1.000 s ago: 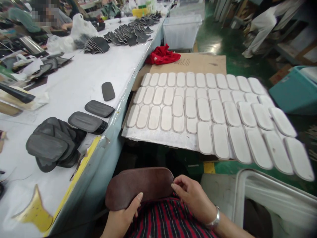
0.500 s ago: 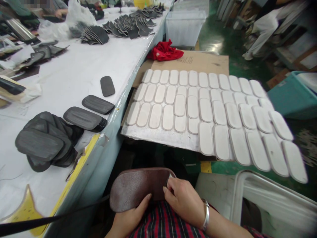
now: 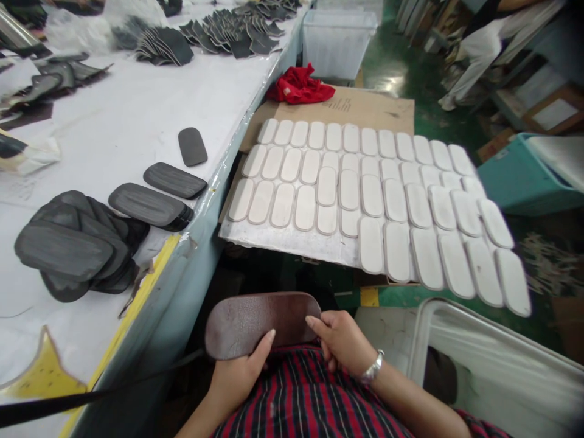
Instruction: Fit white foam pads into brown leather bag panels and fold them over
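Note:
A dark brown leather piece (image 3: 260, 322), long with rounded ends, is held in front of my striped clothing. My left hand (image 3: 241, 374) grips it from below, its thumb lying on the leather face and its fingers hidden behind. At the right end, my right hand (image 3: 344, 340) is closed, with the thumb on the edge of the piece and the other fingers curled under. Whether that hand also has something small in it cannot be seen. To the left, a pile of dark grey rounded pieces (image 3: 66, 249) lies on the white table (image 3: 150, 109).
Rows of white rounded pieces (image 3: 305, 208) cover a board (image 3: 292, 236) beyond my hands. A clear plastic bin (image 3: 422, 340) stands at my right, a teal bin (image 3: 524, 176) farther off. A red cloth (image 3: 303, 85) lies on cardboard. Another person's legs (image 3: 483, 55) show at upper right.
The leather piece has tilted, so its face looks narrower. My right hand has shifted slightly rightward, its thumb now resting at the end of the piece. The whole view has moved a little.

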`<state>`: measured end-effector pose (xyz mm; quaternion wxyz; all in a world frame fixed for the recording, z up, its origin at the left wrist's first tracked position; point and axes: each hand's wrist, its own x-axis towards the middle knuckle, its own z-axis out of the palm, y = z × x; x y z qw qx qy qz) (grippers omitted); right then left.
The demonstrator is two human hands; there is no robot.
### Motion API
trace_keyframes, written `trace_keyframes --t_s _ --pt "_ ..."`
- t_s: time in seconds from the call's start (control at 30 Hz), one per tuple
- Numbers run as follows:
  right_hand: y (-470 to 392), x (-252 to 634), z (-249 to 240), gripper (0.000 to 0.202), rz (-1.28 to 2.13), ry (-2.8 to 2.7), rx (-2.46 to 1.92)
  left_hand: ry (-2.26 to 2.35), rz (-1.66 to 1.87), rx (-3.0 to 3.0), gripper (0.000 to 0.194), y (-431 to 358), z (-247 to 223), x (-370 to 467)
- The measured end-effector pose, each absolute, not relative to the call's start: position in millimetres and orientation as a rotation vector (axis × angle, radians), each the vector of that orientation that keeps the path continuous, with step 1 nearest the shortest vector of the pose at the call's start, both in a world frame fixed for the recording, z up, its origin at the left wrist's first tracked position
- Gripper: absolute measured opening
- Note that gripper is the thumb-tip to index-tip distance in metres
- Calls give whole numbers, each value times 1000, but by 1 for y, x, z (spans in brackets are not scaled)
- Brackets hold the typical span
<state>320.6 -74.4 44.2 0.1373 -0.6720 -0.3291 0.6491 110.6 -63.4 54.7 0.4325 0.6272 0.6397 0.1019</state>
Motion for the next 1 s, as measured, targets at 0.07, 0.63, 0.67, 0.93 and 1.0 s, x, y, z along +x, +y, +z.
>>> trace_keyframes --t_s 0.07,0.63,0.67,0.93,1.0 --pt "-72 319 44 35 1931 -882 -1915 1613 243 1569 36 -67 49 109" --pt "-68 302 51 29 1820 -1018 -1939 1626 652 1744 28 -65 34 110" --pt "-65 299 52 27 1872 -899 -1873 1615 655 1748 28 -65 33 110" --pt "-58 297 50 30 2053 -317 -1310 1641 651 1765 37 -68 26 107" --pt "-61 306 46 33 2104 -358 -1254 1644 669 1793 37 -67 24 107"
